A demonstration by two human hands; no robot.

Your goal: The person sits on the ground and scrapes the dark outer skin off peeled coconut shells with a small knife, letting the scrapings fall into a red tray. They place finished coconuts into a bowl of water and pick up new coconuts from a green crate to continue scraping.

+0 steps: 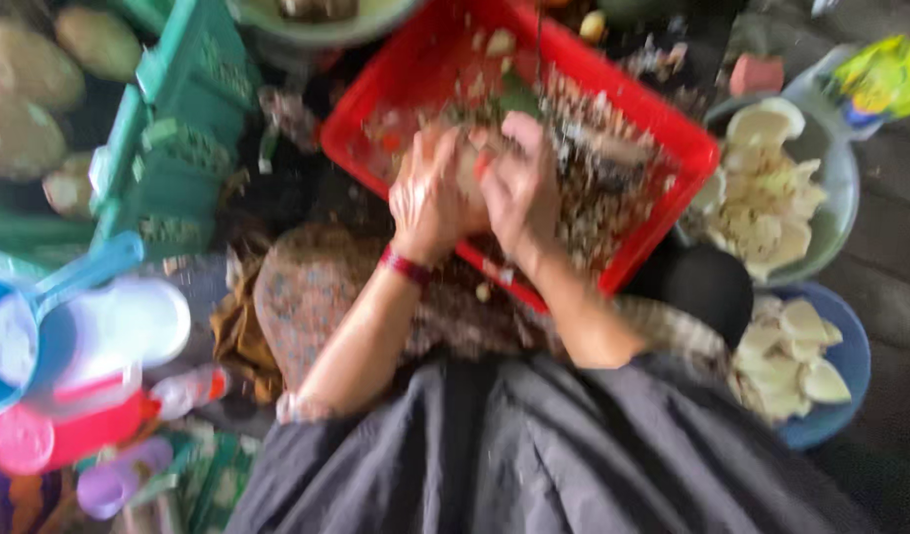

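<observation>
Frame is motion-blurred, so fine detail is limited. Both hands are working over the red tray (673,133), which is sitting tilted ahead of the person's lap. Left hand (427,198) and right hand (519,183) are cupping a pale chunk (469,163) between them; fingers are curling around it, pressing in from both sides. Exact finger spread: can't tell through the blur. A red wristband (406,265) is sitting on the left wrist. Scraps and peelings are lying just beyond the fingers in the tray. Right of the fingers, well apart, two bowls (841,168) are holding pale cut pieces. Left of the fingers, a green crate (173,138). Judging by look, the chunk is firm, light, probably wet and slippery; gripping it around the sides with both palms seems safest.
</observation>
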